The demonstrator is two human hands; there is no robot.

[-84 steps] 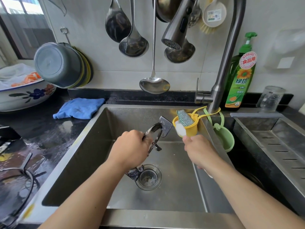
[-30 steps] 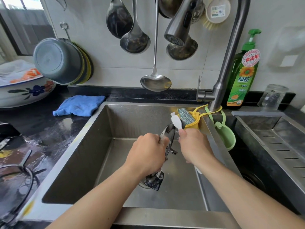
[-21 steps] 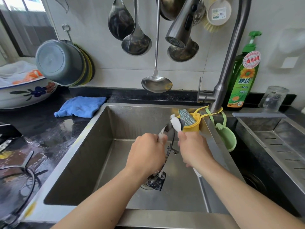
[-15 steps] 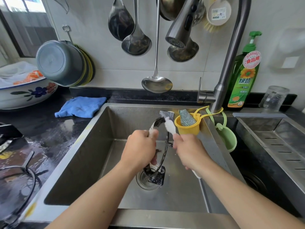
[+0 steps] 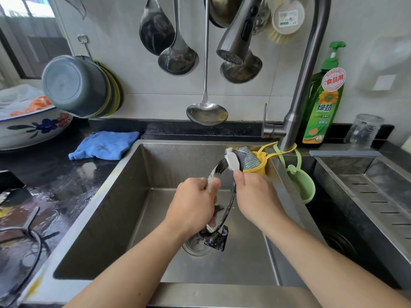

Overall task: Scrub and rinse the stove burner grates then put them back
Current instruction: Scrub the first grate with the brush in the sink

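Over the steel sink (image 5: 133, 196), my left hand (image 5: 193, 205) grips a round black burner grate (image 5: 229, 203) held on edge, soapy at its top. One of its prongs (image 5: 216, 240) hangs over the drain (image 5: 195, 246). My right hand (image 5: 253, 194) holds a white brush (image 5: 232, 161) with its head pressed on the grate's top prong. A second black grate (image 5: 24, 238) lies on the wet counter at the lower left.
The faucet (image 5: 298, 101) rises at the sink's right back, its spray head (image 5: 235, 38) overhead with no water running. A yellow holder (image 5: 256, 163) with a scouring pad and a green holder (image 5: 304, 185) hang there. Dish soap (image 5: 322, 101), glass jar (image 5: 363, 131), blue cloth (image 5: 104, 145), hanging ladles.
The grate has been turned in my left hand over the sink. The brush has moved up along it to the top prong.
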